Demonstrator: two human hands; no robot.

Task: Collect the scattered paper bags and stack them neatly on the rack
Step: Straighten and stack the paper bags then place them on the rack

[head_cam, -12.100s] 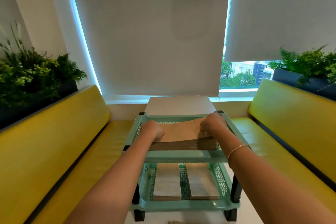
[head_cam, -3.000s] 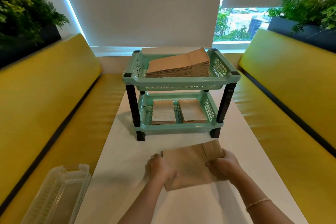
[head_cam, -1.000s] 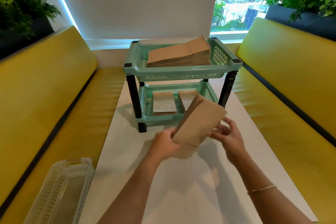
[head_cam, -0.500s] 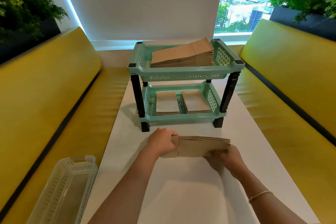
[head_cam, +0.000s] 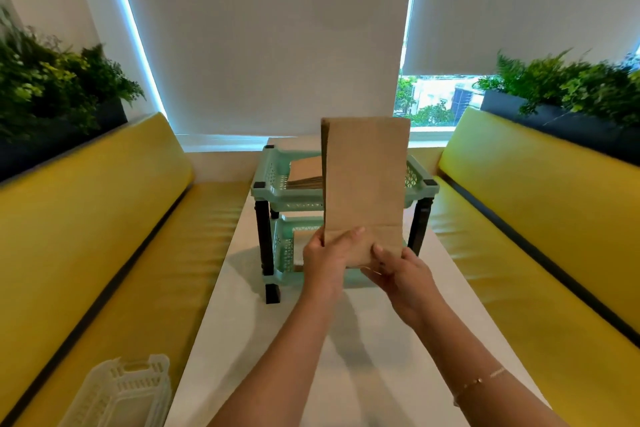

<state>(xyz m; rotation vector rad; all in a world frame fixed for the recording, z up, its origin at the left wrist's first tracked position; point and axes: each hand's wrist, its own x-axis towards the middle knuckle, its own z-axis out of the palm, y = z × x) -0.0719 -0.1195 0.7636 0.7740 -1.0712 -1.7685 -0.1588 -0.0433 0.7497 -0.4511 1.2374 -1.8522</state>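
Nearest the camera, both forearms reach forward over the white table (head_cam: pixel 363 357), with a pale plastic basket (head_cam: pixel 121 392) lying off at 8 o'clock on the yellow bench (head_cam: pixel 86 253). The left hand (head_cam: pixel 327 258) and the right hand (head_cam: pixel 398 270) together grasp the bottom edge of a bunch of paper bags (head_cam: pixel 365 191), thumbs laid on the near face and fingers curled behind, so the bunch stands upright at 12 o'clock from the hands, lifted off the table. Its edge at 9 o'clock shows several layers, so this looks like more than one bag. Just beyond, and partly hidden by it, stands the green two-tier rack (head_cam: pixel 273 191); a stack of brown bags (head_cam: pixel 306 173) already lies in its top tray at 11 o'clock from the hands, and the lower tray is mostly hidden. By my reading the job is well along: much is shelved, no loose bags show on the table, and this held bunch remains to be laid on the rack and squared up.
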